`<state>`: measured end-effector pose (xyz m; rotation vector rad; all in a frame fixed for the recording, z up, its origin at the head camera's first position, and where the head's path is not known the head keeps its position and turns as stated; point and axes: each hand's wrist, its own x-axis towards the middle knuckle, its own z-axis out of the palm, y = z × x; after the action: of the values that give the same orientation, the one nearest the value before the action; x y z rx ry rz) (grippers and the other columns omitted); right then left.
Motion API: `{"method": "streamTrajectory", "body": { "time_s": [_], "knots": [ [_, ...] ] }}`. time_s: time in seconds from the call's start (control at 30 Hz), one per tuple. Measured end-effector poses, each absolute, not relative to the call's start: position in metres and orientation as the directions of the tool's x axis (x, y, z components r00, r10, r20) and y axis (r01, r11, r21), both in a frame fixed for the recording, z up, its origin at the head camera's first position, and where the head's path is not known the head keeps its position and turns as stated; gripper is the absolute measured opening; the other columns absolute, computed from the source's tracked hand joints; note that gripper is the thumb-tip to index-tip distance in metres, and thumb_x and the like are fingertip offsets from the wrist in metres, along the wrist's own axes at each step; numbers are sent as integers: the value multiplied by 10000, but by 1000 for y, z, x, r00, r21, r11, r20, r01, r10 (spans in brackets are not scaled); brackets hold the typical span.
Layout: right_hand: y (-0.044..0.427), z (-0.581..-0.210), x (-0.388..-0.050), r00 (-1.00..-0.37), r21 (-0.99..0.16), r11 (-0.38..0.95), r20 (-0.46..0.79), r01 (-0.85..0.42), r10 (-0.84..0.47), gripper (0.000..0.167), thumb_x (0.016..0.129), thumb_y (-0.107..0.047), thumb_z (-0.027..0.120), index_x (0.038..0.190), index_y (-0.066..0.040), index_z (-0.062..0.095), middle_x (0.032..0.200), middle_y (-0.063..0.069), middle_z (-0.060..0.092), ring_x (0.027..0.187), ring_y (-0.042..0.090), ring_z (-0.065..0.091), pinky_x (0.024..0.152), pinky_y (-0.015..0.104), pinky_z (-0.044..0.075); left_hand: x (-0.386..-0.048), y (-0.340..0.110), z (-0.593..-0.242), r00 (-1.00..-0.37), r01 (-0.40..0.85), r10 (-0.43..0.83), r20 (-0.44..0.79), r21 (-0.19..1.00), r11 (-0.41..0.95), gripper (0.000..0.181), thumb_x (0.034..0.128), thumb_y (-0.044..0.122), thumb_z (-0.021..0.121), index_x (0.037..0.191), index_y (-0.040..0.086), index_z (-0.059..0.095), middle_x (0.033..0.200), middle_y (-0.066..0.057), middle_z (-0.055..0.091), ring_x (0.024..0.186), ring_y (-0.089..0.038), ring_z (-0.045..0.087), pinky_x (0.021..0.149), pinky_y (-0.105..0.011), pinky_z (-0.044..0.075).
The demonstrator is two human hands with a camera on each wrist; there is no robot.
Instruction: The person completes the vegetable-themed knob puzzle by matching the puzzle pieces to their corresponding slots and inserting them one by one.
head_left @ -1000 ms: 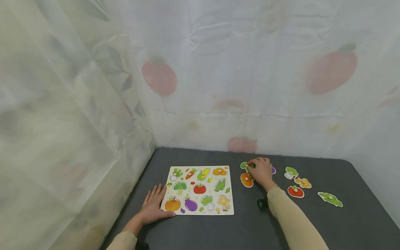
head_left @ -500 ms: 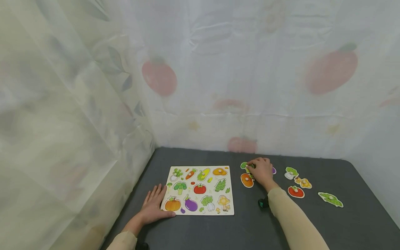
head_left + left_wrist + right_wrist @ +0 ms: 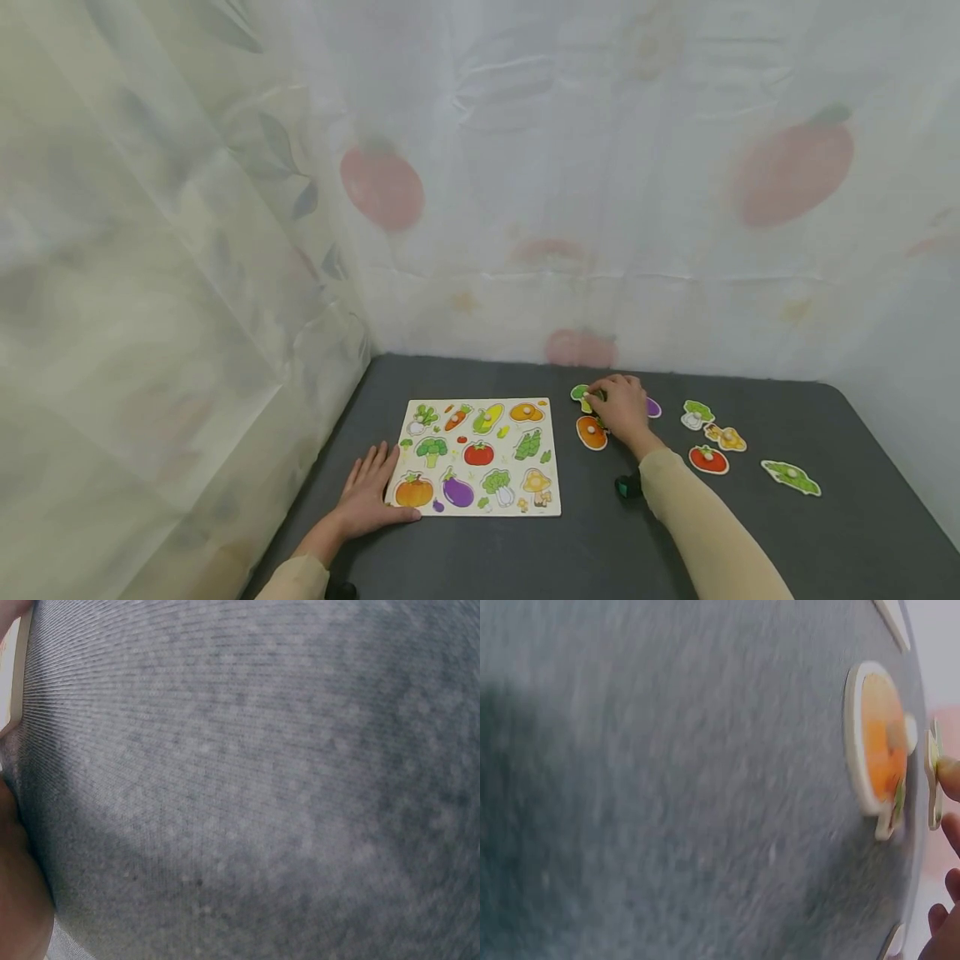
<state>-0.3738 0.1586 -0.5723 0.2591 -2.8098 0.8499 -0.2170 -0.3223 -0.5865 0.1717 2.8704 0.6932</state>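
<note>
In the head view my right hand [image 3: 625, 410] pinches a broccoli puzzle piece [image 3: 580, 397] at the back, right of the board. The right wrist view shows the broccoli piece [image 3: 931, 780] edge-on at my fingertips, raised off the table. Just in front of it lies a pumpkin piece [image 3: 591, 432] with a knob. Partly behind the right hand is an eggplant piece [image 3: 654, 407]. My left hand [image 3: 367, 496] rests with spread fingers on the left edge of the vegetable puzzle board [image 3: 557, 458]. Pieces with knobs sit in the board's back row, such as the carrot [image 3: 457, 418].
Farther right on the dark grey table [image 3: 495, 554] lie a bok choy piece [image 3: 697, 415], a mushroom piece [image 3: 725, 437], a tomato piece [image 3: 708, 459] and a pea pod piece [image 3: 791, 477]. Printed curtains [image 3: 480, 167] hang behind and at the left.
My right hand has shifted slightly left and back with the broccoli piece, which has come away from the pumpkin piece. More of the eggplant piece shows. My left hand stays put.
</note>
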Motion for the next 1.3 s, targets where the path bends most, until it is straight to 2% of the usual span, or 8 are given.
{"method": "streamTrajectory", "body": {
  "time_s": [0.17,0.33,0.57,0.77,1.3],
  "knots": [
    [143,-565,-373,-958,-555,793,259,-253,-125,221,960,-322,725,1052,-132,787,1271,179,638,1299,456,417,1094,714,262,-219,-324,-587,-976,71,156,-149,462,884,1282,739,724,768,1648,68,147,1690,-228,73,1548,-436,-7,1196,-630,-36],
    [120,-560,-372,-944,-560,769,281,-307,-172,200,960,-342,734,1035,-165,786,1259,130,640,1299,411,423,1079,645,317,-220,-326,-585,-976,67,154,-155,458,886,1276,748,723,762,1649,73,132,1692,-221,62,1548,-438,-11,1195,-635,-38],
    [86,-556,-365,-935,-586,733,281,-345,-216,143,948,-342,750,1001,-214,786,1231,59,634,1309,349,421,1093,591,314,-222,-323,-582,-975,67,157,-156,467,882,1268,755,705,769,1648,66,134,1689,-229,62,1544,-452,-10,1194,-641,-35],
    [60,-555,-357,-927,-593,715,274,-371,-254,87,940,-337,757,957,-255,781,1204,32,641,1307,341,431,1092,604,319,-224,-322,-585,-976,67,153,-153,460,885,1274,749,717,765,1648,71,136,1690,-224,66,1546,-444,-5,1197,-633,-31],
    [-17,-558,-334,-884,-520,715,269,-467,-382,100,916,-370,766,874,-279,772,1130,-4,663,1228,288,485,1021,528,408,-226,-326,-586,-978,62,149,-149,473,879,1280,741,711,775,1649,72,138,1689,-229,71,1546,-443,-7,1194,-635,-36]
  ]
}}
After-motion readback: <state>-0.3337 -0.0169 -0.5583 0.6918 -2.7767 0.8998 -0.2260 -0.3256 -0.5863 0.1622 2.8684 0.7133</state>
